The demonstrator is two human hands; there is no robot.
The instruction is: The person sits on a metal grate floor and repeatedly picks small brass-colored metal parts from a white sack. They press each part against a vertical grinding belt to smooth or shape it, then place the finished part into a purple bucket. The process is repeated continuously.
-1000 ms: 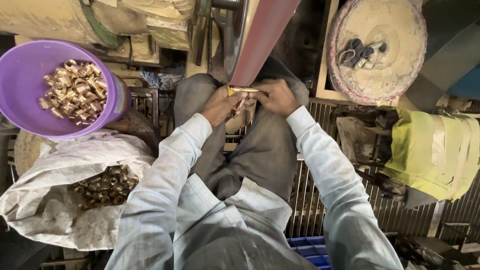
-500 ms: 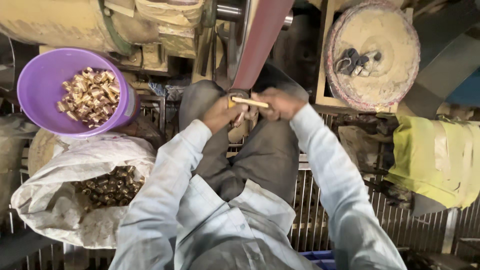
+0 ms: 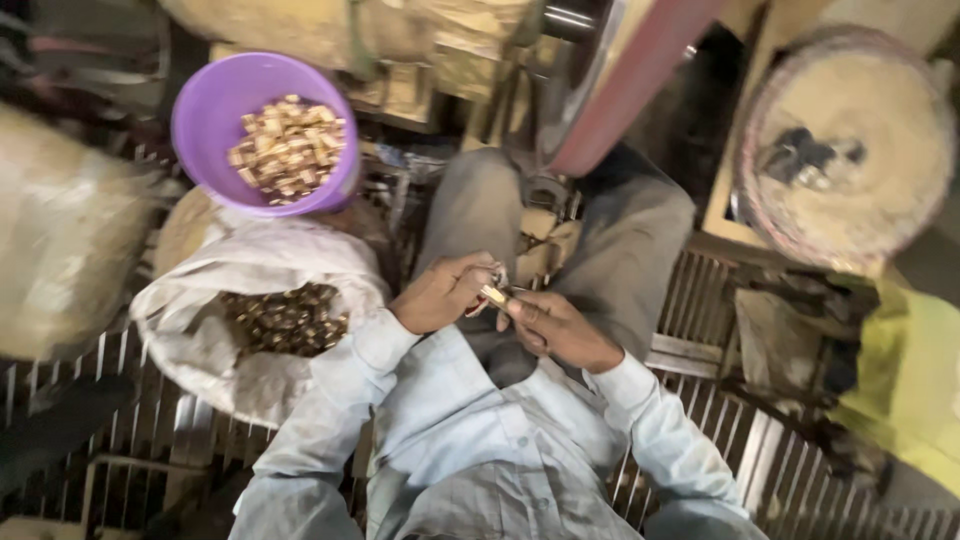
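Over the lap, the left hand [image 3: 440, 295] and right hand [image 3: 550, 325] meet on one small brass part [image 3: 494, 294], each grip closed on an end of it. To the left, a purple bowl [image 3: 205, 120] holds bright brass pieces, just above a white sack [image 3: 250, 260] of darker ones.

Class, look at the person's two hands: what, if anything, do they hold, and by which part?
A small brass-coloured piece, pinched between the fingertips of the left hand and right hand; which part cannot be told.
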